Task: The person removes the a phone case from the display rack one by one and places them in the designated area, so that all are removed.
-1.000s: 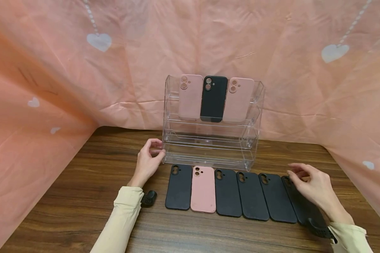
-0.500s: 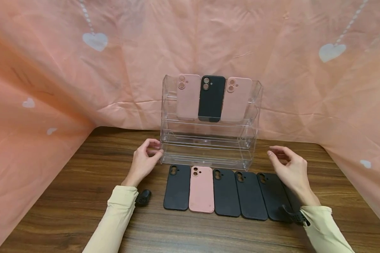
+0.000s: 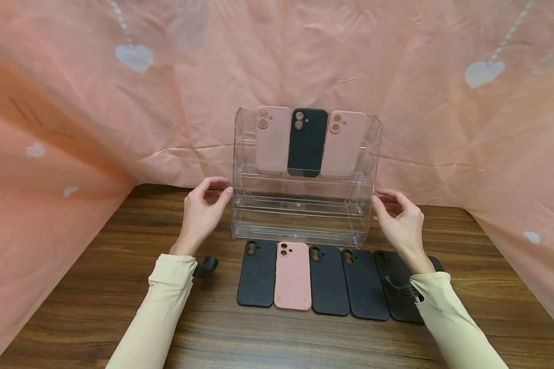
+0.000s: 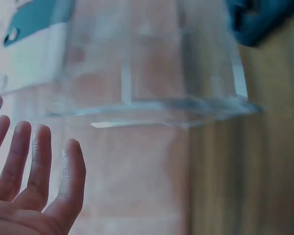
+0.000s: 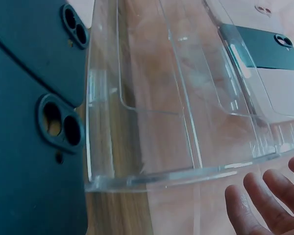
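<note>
A clear tiered display stand (image 3: 300, 236) stands on the table, its top tier holding a pink phone case (image 3: 273, 141), a black phone case (image 3: 307, 138) and another pink phone case (image 3: 343, 143). At the stand's left side is my left hand (image 3: 200, 212), fingers extended and loosely bent, holding nothing. My right hand (image 3: 400, 220) is at the right side in a similar pose; whether its thumb touches the panel is hard to tell. Fingers (image 5: 264, 196) in the right wrist view look apart from the stand's edge, as do the fingers (image 4: 68, 181) in the left wrist view.
In front of the stand lies a row of phone cases: a black case (image 3: 257, 274), a pink case (image 3: 293, 277), then several black ones (image 3: 330, 282). My right forearm (image 3: 457, 318) partly covers the row's right end. Pink cloth (image 3: 203, 92) hangs behind and at both sides.
My right hand has moved left and away from me, from over the rightmost black phone case to the stand's right side. My left hand has shifted up along the left side.
</note>
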Available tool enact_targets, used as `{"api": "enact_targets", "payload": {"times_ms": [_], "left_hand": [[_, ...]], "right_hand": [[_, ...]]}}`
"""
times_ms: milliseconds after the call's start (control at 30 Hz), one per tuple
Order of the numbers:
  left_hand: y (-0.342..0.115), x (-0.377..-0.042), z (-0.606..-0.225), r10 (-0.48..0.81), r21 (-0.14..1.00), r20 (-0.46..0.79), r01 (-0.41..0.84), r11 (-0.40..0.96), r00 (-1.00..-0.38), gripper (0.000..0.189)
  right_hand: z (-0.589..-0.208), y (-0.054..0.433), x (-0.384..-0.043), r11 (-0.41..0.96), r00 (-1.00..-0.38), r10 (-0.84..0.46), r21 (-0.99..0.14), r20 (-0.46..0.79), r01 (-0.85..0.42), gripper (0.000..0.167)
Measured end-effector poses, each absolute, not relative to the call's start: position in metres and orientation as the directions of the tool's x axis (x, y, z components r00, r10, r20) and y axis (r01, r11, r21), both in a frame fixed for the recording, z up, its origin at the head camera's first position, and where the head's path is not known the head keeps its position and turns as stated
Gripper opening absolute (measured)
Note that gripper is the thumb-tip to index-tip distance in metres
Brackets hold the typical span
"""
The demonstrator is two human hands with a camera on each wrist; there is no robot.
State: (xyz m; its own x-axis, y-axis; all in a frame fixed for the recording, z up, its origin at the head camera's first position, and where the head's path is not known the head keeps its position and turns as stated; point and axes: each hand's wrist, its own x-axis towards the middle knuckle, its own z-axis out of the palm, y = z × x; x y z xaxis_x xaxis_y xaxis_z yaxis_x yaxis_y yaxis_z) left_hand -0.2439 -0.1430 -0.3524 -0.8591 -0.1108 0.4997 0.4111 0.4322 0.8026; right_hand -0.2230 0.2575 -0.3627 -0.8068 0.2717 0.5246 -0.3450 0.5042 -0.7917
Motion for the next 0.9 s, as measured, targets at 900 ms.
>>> {"api": "enact_targets", "payload": {"times_ms": [900], "left_hand": [[-0.084,-0.301,-0.277,-0.101,0.740,0.598,0.500,0.450,-0.795,0.035]], "right_hand": [[-0.358,0.243,-0.245,0.526,-0.751,0.391,-0.799,0.532,-0.292,0.022]]}}
